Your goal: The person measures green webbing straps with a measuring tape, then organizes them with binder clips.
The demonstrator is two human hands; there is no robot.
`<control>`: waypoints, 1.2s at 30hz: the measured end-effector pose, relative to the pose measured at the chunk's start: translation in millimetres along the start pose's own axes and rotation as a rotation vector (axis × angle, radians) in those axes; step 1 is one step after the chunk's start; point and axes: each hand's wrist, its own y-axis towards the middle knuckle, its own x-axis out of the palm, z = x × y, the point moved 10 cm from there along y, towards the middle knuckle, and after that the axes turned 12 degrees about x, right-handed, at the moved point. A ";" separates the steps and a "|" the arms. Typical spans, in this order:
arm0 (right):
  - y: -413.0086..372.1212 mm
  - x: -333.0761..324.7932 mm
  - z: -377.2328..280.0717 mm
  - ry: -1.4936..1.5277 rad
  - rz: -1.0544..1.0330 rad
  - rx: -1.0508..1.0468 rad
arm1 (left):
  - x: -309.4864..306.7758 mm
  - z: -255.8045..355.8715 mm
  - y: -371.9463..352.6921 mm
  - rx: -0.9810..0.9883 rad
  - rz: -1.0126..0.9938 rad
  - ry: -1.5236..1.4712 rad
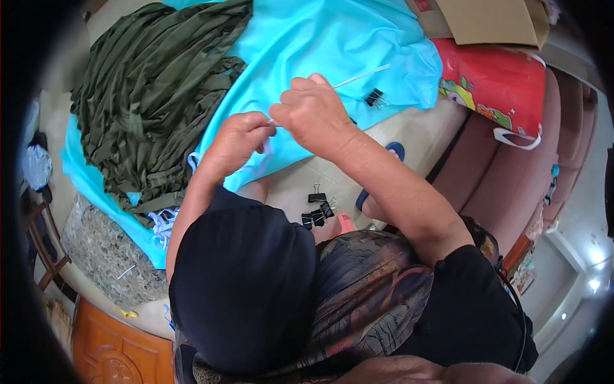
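My left hand (236,142) is closed in a pinch at a thin piece between the two hands. Right beside it, my right hand (313,116) is a fist around a thin whitish rod (363,75), whose far end sticks out to the upper right. Both hands are above a turquoise cloth (300,48). A large gathered heap of dark green fabric (150,96) lies on the cloth to the left. One black binder clip (375,97) rests near the cloth's right edge; several more black clips (316,197) are below the hands, by my legs.
A red bag (495,83) with a white handle leans by a mauve sofa (476,150) at the right. Cardboard (489,22) is at the top right. A grey speckled stone surface (105,246) and an orange-brown wooden panel (121,339) are at lower left.
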 end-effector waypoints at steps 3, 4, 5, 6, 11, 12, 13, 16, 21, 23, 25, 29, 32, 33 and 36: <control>6.5 -16.4 -2.6 0.104 0.160 -0.071 | -6.2 4.0 -0.8 0.007 -0.008 0.077; 7.2 -24.8 -1.9 0.147 0.231 -0.083 | -8.8 4.9 -0.4 0.024 0.018 0.025; 7.5 -34.8 -1.9 0.182 0.279 -0.085 | -12.9 -1.8 -1.8 -0.031 0.088 -0.115; 5.0 -45.9 -1.8 0.211 0.323 -0.080 | -14.2 -8.4 -2.5 -0.078 0.153 -0.263; -7.2 0.5 58.7 0.697 0.095 0.568 | -14.3 11.1 1.8 0.014 0.192 -0.291; -12.6 22.8 68.3 0.904 0.028 0.762 | -14.2 16.1 -0.1 0.020 0.173 -0.287; -11.0 31.1 63.0 1.004 -0.050 0.746 | -12.0 20.5 -0.5 0.056 0.143 -0.310; -2.2 34.0 37.2 1.067 -0.109 0.537 | -3.6 25.6 -1.3 0.132 0.062 -0.378; -5.1 39.4 45.3 1.211 -0.091 0.689 | -1.7 21.9 3.1 0.148 0.018 -0.278; -5.2 31.5 67.5 1.401 -0.015 0.750 | -11.1 17.8 1.9 0.211 0.093 -0.159; 0.2 5.1 83.1 1.525 0.066 0.727 | -44.1 10.9 -6.8 0.254 0.325 -0.020; -3.1 -40.0 115.1 1.439 0.168 0.823 | -141.3 59.4 -65.7 0.483 0.943 0.864; -16.0 -59.3 126.7 1.196 0.143 0.900 | -202.1 74.8 -104.9 0.344 1.218 1.271; -21.0 -60.5 130.1 1.184 0.159 0.888 | -219.6 70.2 -109.1 0.173 1.217 1.323; -36.3 -52.8 133.1 1.157 0.085 0.928 | -251.9 45.5 -111.7 -0.055 1.097 1.333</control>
